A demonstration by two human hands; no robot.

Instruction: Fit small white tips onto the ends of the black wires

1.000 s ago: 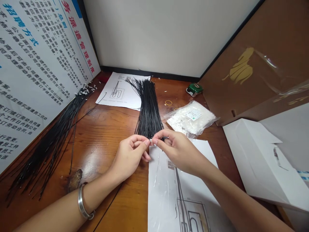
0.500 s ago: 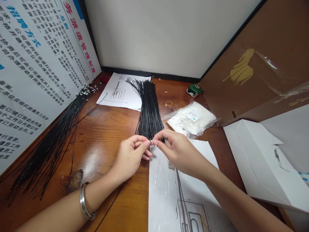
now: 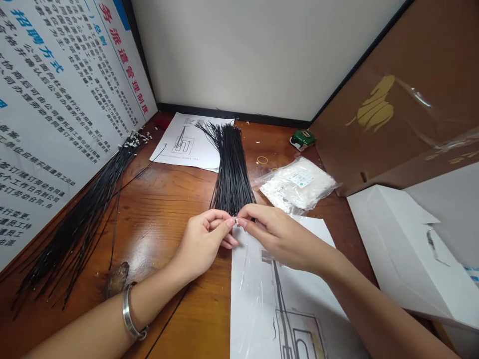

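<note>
My left hand [image 3: 204, 239] and my right hand [image 3: 275, 234] meet fingertip to fingertip over the near end of a bundle of thin black wires [image 3: 231, 169] lying on the wooden table [image 3: 164, 199]. Both hands pinch a tiny white piece [image 3: 236, 221] between thumb and forefinger. My right hand also seems to grip the end of a black wire from the bundle. A silver bracelet [image 3: 129, 311] sits on my left wrist. Below my hands lies a drawing sheet under clear film [image 3: 273, 294].
A second pile of black wires with white tips [image 3: 86, 209] lies along the printed board [image 3: 56, 99] at left. A bag of small white parts [image 3: 297, 184], a yellow rubber band [image 3: 261, 160], a green object [image 3: 302, 138] and another drawing sheet [image 3: 189, 142] lie farther back. Cardboard [image 3: 392, 89] and a white box [image 3: 411, 249] stand at right.
My right hand has dropped slightly and flattened; the pinch point has stayed almost in place. Nothing else has moved.
</note>
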